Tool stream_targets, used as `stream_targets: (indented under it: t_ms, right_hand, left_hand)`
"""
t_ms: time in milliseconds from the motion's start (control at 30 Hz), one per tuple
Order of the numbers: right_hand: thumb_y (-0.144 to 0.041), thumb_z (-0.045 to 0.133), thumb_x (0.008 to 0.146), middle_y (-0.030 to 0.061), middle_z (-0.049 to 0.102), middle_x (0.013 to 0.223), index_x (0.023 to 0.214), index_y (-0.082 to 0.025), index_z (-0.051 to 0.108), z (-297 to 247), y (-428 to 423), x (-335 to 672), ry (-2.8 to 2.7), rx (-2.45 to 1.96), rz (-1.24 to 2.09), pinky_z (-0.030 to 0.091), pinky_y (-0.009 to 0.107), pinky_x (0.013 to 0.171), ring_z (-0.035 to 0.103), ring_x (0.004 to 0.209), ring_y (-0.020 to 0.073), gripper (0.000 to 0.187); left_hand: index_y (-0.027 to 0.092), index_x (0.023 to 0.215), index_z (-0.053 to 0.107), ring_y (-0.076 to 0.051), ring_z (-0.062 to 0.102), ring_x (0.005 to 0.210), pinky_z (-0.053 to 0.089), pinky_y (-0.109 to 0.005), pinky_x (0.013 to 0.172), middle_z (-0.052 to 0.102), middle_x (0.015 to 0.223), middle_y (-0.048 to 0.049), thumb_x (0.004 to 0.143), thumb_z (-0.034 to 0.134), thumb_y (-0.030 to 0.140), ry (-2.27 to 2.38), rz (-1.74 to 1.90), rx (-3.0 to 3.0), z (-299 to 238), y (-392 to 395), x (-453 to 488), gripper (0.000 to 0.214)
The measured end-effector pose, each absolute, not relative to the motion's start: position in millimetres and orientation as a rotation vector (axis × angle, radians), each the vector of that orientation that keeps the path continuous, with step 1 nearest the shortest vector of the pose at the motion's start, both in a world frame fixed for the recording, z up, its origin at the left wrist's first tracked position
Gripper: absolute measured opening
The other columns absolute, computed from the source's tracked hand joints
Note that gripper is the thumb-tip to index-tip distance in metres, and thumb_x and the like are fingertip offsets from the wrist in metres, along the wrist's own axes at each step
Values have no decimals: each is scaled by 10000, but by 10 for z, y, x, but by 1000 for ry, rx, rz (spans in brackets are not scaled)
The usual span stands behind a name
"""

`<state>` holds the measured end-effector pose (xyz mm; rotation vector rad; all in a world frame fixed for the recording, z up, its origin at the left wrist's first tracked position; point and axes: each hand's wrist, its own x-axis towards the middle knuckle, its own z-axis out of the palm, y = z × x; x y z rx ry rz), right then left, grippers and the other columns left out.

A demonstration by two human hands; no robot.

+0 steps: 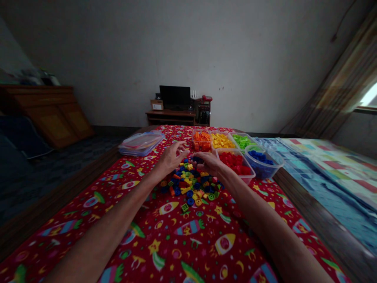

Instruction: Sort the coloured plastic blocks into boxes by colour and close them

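wow, the left hand is open over a heap of small bright plastic bricks, and i can't tell if the right hand grips one; a bump could spill the clear plastic tub of red bricks.

Gray wall ahead; low wooden desk with monitor against it; wooden cabinet left of it; curtain, bright window right of it.

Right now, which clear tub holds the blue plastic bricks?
The round clear plastic tub at the far right; the rectangular tubs hold orange, yellow, green and red bricks.
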<state>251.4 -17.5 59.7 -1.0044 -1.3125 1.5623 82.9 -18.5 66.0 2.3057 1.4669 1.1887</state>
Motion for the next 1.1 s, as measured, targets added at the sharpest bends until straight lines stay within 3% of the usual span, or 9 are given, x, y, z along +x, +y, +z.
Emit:
stream_targets:
  t_ms: [133,267,367,500,600,767,967,1100]
  right_hand:
    - [-254,507,756,-26,510,525,655,-145,570,857,-82,2923,-1567,-1155,1014,360,170,448,443,462,65,160]
    - [-273,499,730,28,620,654,750,-140,659,1093,-39,3566,-1639,-1384,74,428,250,637,552,639,137,209]
    - [-255,471,741,82,668,750,787,-144,690,1141,-63,4034,-1581,-1605,-282,421,309,730,585,752,192,249]
    - [-304,515,772,151,669,757,789,-125,702,1070,-99,4427,-1589,-1879,-312,394,345,689,589,752,236,259]
    - [-388,529,805,187,672,859,879,-110,702,1043,-103,4442,-1610,-1837,-340,388,360,728,585,817,248,336]
    - [-310,454,867,117,679,873,916,-159,678,1105,-100,3952,-1656,-1640,-376,401,319,776,585,822,199,275]
    - [-285,431,879,78,662,757,843,-170,674,1055,-231,3207,-2055,-1523,-228,356,248,627,554,677,151,271]
    - [-183,413,867,80,646,721,824,-148,677,916,-308,2917,-2280,-1492,-140,299,245,562,508,607,130,270]
  left_hand:
    - [151,902,688,-219,622,890,480,-319,825,692,964,-86,812,452,360,1550,1078,2374,665,-61,622,328]
    - [166,901,705,-215,640,818,489,-309,778,719,908,-60,778,449,352,1596,874,2364,594,31,477,340]
    - [179,905,708,-215,652,786,495,-290,732,727,854,-44,743,488,367,1570,626,2365,551,50,406,332]
    - [184,919,708,-211,662,825,497,-265,740,734,869,-36,681,539,304,1502,415,2334,534,58,347,315]
    - [199,938,710,-194,660,846,494,-239,748,736,913,-18,655,540,246,1455,292,2335,533,71,335,333]
    - [225,967,715,-183,655,847,481,-202,696,734,946,-2,621,571,197,1517,140,2381,493,64,344,375]
    - [227,906,728,-177,644,795,450,-206,639,729,888,-19,650,565,156,1598,151,2501,383,38,387,311]
    - [201,888,722,-179,624,740,446,-221,618,708,822,-39,719,557,217,1608,311,2535,356,22,449,237]
